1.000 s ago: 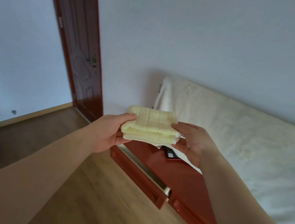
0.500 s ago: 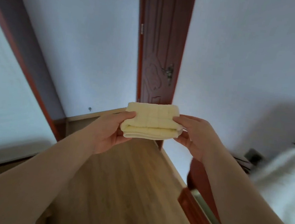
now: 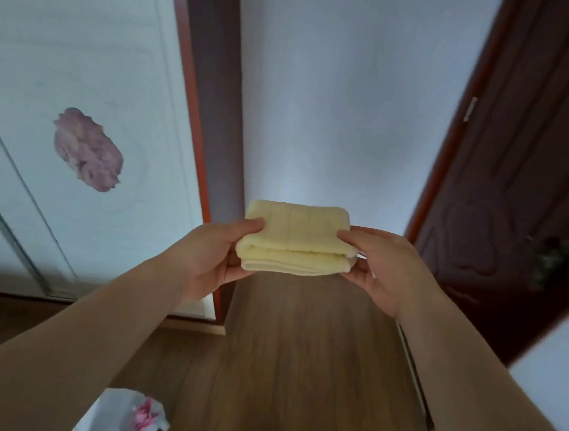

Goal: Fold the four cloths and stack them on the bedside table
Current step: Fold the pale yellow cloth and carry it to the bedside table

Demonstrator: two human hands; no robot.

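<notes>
You hold a folded pale yellow cloth [image 3: 296, 237] out in front of you at arm's length. It is in the air above the wooden floor [image 3: 297, 371] and carried only by your two hands.

Your left hand [image 3: 208, 260] has the cloth's left end. The thumb lies flat across the top layer and the other fingers [image 3: 228, 269] curl underneath, so that end is pinched between them. Your right hand [image 3: 386, 270] takes the right end the same way, with the thumb on top and the fingers [image 3: 362, 273] tucked beneath the bottom layer.

The cloth sits roughly level between your hands, several layers thick. Its rounded folds face you, and a paler, whitish edge shows along the bottom. Faint ribbed lines run across its top face.

To your left stands a white wardrobe door [image 3: 85, 43] with a red-brown frame, and on it is a purple flower sticker [image 3: 87, 150]. To your right is a dark red-brown door [image 3: 522, 150]; its handle [image 3: 550, 264] is too blurred to make out. A pale wall [image 3: 338, 99] fills the space between them, behind the cloth.

At the bottom left edge of the view, under your left forearm, lies some white fabric [image 3: 114, 417] with a pink flower print. You cannot tell what it is.
</notes>
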